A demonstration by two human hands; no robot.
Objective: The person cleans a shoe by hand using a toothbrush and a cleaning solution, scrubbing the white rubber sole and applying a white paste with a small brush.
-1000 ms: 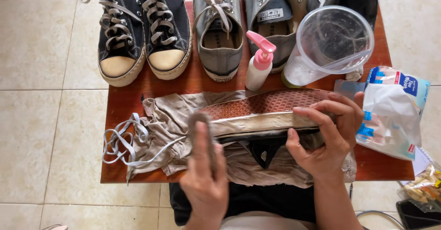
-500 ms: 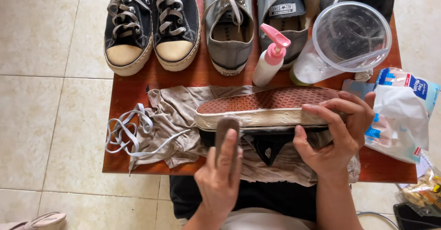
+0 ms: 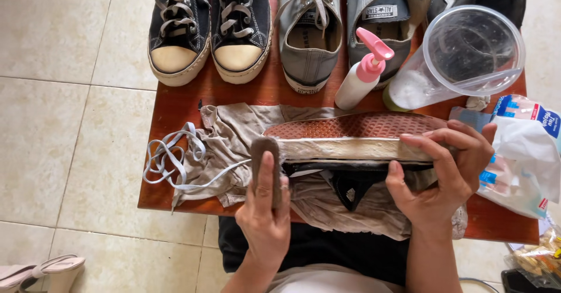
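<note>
A reddish-brown wooden worktop point(image 3: 193, 103) is standing on a pale tiled floor point(image 3: 64, 94) and carrying everything in view. Along its far edge a pair of black canvas sneakers point(image 3: 210, 24) with cream toe caps is sitting side by side, with a pair of grey canvas sneakers point(image 3: 339, 30) just to their right. A clear plastic jug point(image 3: 461, 56) is lying tilted at the far right corner, and a white plastic bag with blue packets point(image 3: 526, 147) is resting at the right edge. A stained beige cloth point(image 3: 234, 141) is spreading over the near half of the worktop, with loose grey shoelaces point(image 3: 169, 158) lying at its left end.

On that cloth, a dark shoe point(image 3: 356, 144) is lying on its side, its red-brown patterned sole facing up and its dirty cream sidewall facing the camera. The right hand point(image 3: 444, 179) is wrapping around the shoe's right end, fingers curled over the sole edge and thumb pressing on the dark upper below, so it is gripping the shoe firmly. The left hand point(image 3: 266, 214) is closing around a small grey-brown scrubbing block point(image 3: 264, 152), index finger stretched along its top, and is pressing it against the left end of the cream sidewall. A white pump bottle with a pink head point(image 3: 362, 73) is standing just behind the shoe, between the grey sneakers and the jug.
</note>
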